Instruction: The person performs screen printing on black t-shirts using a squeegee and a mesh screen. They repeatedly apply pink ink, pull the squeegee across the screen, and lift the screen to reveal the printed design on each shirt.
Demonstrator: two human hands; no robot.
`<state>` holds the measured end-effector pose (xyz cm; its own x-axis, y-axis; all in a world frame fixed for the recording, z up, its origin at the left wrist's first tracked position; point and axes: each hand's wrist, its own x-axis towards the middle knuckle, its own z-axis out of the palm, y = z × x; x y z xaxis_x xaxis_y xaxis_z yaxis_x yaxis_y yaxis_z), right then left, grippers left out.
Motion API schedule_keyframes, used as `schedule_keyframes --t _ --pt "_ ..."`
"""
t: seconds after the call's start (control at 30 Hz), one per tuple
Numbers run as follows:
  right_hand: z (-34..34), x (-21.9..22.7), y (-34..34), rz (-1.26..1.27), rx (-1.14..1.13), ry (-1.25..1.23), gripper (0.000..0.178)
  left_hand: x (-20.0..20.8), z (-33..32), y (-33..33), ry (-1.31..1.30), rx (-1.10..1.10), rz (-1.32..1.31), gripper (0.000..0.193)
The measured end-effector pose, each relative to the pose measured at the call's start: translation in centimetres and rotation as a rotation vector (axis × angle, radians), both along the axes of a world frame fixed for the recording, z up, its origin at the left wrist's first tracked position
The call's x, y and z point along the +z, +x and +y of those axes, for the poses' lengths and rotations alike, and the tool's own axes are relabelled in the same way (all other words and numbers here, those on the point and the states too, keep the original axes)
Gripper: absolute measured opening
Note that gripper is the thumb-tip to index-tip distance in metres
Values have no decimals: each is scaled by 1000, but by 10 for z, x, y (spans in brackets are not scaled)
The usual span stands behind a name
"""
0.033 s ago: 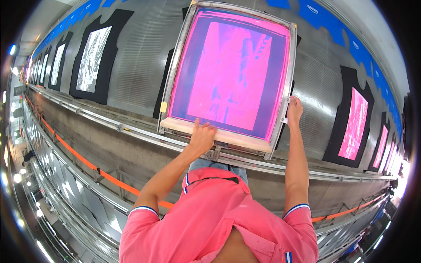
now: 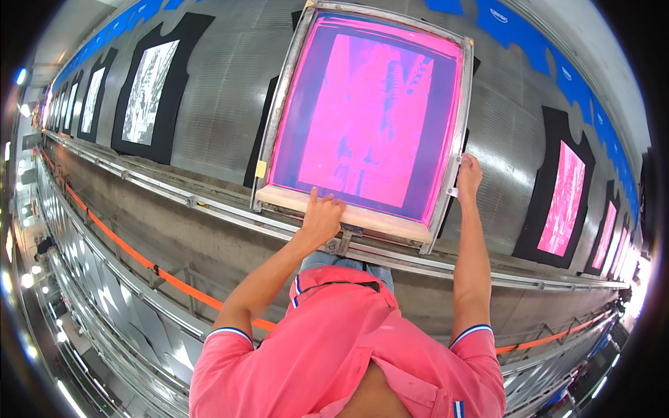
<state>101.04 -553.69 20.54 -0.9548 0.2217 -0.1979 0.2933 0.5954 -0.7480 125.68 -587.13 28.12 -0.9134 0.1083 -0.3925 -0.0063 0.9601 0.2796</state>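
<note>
A screen printing frame (image 2: pixel 463 132) with a metal rim lies in front of me on the long grey table. Its mesh (image 2: pixel 362 118) is coated with bright pink ink, showing a faint bluish picture inside a purple border. Across its near end runs a pale wooden squeegee (image 2: pixel 383 224). My left hand (image 2: pixel 323 217) is curled over that wood near its middle, the index finger stretched farther forward. At the frame's right side, my right hand (image 2: pixel 470 175) closes around the rim beside a small metal fitting. Most of what lies under the screen is hidden.
Black shirt pieces with grey-and-white prints (image 2: pixel 150 94) lie to the left, and ones with pink prints (image 2: pixel 562 195) to the right. Blue cloth pieces (image 2: pixel 512 31) line the far side. A metal rail (image 2: pixel 230 209) edges the table; an orange strip (image 2: pixel 118 240) runs behind me.
Both hands and the frame stay nearly in place. Bluish patches in the pink mesh area look slightly more distinct.
</note>
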Motion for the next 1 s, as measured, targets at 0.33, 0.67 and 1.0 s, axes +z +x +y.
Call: schedule_keyframes --t 0.33,0.67,1.0 --pt "7 -10 -4 -40 -21 -28 28 0 0 -1 8 7 -20 36" --pt "1 10 -3 -31 -5 -13 28 13 -3 -7 12 9 -41 36" --pt "2 6 -3 -62 -38 -64 27 -2 3 14 124 -8 136 21"
